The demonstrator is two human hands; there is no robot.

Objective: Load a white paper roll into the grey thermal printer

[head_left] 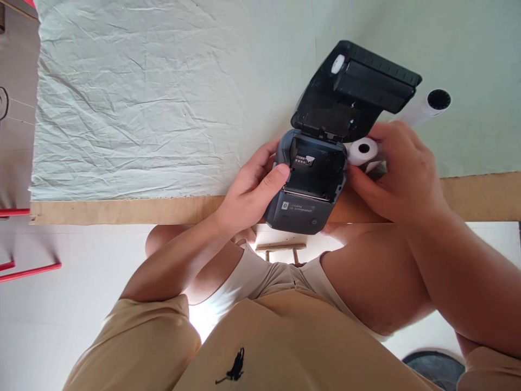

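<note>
My left hand (pixel 256 187) grips the left side of a dark grey portable label printer (pixel 301 214), its thumb over the rim. The printer's black lid (pixel 358 81) is swung up and away from me, so the inner compartment (pixel 303 176) shows, with a small printed sticker and no roll inside. Against the printer's right side, my right hand (pixel 401 168) is closed around a small white paper roll (pixel 372 149) with a dark core hole. Part of that roll is hidden by the fingers. Just beyond the right hand, a longer white roll (pixel 421 113) lies on the cloth.
A wrinkled pale green cloth (pixel 142 108) covers the table, whose wooden front edge (pixel 122 210) runs below my hands. Under the table is a wooden rung piece (pixel 280 247). Red bars (pixel 32 271) stand at the left, and a dark round object (pixel 433 369) is on the floor at lower right.
</note>
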